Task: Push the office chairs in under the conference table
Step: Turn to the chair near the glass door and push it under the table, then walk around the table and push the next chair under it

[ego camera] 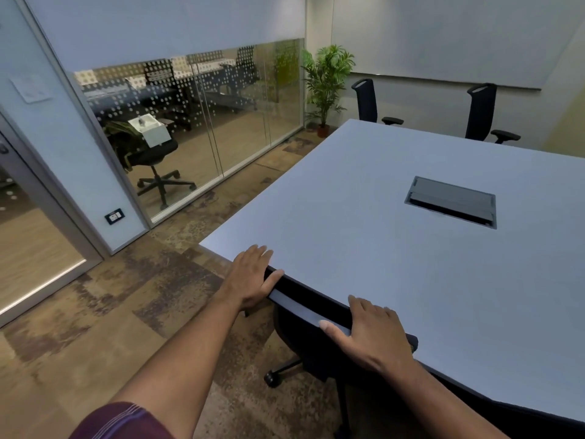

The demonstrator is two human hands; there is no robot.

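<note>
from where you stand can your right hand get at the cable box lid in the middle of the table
Probably yes, with a lean. The right hand rests on the near chair's backrest at the table edge, and bare tabletop lies between it and the cable box lid; nothing blocks the way.

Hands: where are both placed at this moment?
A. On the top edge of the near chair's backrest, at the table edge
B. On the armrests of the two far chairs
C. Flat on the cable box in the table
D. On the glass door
A: the left hand and right hand grip the backrest top, which sits against the table edge.
</note>
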